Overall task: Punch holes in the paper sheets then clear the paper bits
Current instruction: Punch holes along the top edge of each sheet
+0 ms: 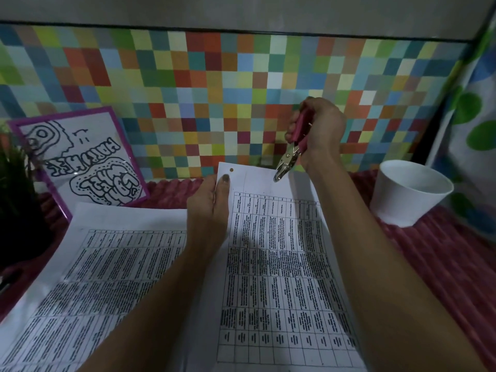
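A person's left hand (212, 208) is pinching the far left corner of a paper sheet (281, 264), beside one finished hole (231, 170), while the right hand (318, 132) is gripping a pink hole punch (291, 154), its tip touching the sheet's far edge just right of the left hand.

Pink-handled punch (296, 140), white pot (410, 193), multicoloured checkered wall (214, 89).
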A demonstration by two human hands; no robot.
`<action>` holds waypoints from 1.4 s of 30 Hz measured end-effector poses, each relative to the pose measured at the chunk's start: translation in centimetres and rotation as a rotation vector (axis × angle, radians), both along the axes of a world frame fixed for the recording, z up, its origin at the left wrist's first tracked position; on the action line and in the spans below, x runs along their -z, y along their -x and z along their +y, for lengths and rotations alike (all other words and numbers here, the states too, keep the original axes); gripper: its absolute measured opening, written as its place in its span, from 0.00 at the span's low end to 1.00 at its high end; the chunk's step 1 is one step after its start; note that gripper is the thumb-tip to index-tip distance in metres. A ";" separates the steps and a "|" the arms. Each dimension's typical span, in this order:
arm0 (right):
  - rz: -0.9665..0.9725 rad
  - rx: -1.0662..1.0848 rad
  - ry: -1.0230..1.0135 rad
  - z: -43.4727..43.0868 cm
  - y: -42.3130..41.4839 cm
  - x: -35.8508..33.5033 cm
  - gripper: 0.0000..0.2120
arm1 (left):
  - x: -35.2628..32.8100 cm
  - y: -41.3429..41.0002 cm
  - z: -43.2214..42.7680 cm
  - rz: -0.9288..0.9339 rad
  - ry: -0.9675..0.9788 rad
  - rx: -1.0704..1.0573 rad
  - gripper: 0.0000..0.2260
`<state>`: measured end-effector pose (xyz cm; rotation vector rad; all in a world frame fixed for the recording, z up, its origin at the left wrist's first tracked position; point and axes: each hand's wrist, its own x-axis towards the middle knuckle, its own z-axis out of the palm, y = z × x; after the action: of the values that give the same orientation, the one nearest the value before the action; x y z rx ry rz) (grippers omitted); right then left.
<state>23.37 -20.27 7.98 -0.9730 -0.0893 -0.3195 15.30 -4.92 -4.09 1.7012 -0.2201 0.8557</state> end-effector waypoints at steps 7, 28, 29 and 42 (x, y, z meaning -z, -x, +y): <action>-0.008 0.049 -0.028 0.0 0.0 0.3 0.15 | -0.4 0.3 0.3 0.098 0.105 0.204 0.05; -0.008 -0.176 0.243 -2.0 1.5 0.3 0.11 | -0.1 -0.1 0.6 0.161 -0.048 0.222 0.21; -0.015 -0.200 0.241 -2.0 1.5 0.4 0.11 | -0.1 0.0 0.6 0.158 -0.050 0.201 0.20; -0.127 -0.341 0.235 -3.0 0.8 0.9 0.11 | -0.7 0.4 0.3 0.167 0.025 0.134 0.16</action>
<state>22.60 -23.27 7.12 -1.1486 -0.4113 -0.0560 14.86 -4.62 -3.43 1.7045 -0.2070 0.6116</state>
